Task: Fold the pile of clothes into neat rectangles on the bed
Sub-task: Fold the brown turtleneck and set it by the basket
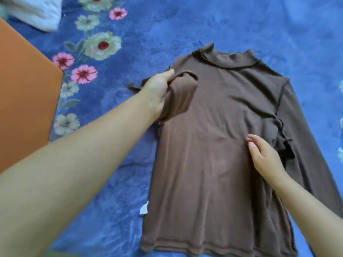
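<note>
A brown long-sleeved top [213, 145] with a high collar lies flat on the blue flowered bed cover [130, 43], collar away from me and hem near me. My left hand [157, 89] grips the top's left sleeve, bunched and lifted over the left shoulder area. My right hand [263, 156] rests on the right side of the body with fingers fairly straight, beside a small fold of fabric. The right sleeve [311, 145] lies stretched out along the right edge.
An orange flat surface [24, 101] sits at the left edge. A white bundle of cloth [35, 12] lies at the top left corner. A small white tag [143, 208] sticks out from the top's left side seam.
</note>
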Motion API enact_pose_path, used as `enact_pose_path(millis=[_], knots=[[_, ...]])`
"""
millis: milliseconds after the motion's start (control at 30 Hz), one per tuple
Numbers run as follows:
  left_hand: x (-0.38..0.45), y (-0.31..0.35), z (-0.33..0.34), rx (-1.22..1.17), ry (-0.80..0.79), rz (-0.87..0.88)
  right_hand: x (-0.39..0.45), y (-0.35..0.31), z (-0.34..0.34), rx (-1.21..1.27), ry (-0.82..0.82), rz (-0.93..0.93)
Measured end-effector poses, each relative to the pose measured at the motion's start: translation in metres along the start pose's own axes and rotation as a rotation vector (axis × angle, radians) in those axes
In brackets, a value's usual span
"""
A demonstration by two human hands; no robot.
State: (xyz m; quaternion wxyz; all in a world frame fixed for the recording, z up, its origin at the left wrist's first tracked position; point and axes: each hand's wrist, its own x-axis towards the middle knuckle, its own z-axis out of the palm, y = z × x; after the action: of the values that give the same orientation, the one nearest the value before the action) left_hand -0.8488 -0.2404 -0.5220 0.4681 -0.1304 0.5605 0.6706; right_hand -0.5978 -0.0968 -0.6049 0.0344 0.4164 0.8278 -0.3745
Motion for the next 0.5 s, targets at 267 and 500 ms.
enact_pose_path(millis=[267,500], knots=[[0.004,-0.067,0.060,0.415,0.093,-0.098,0.012,0.023,-0.040,0.486,0.003,0.284],[0.007,-0.081,-0.010,1.620,0.300,0.210,0.013,0.004,-0.012,0.218,-0.101,0.328]])
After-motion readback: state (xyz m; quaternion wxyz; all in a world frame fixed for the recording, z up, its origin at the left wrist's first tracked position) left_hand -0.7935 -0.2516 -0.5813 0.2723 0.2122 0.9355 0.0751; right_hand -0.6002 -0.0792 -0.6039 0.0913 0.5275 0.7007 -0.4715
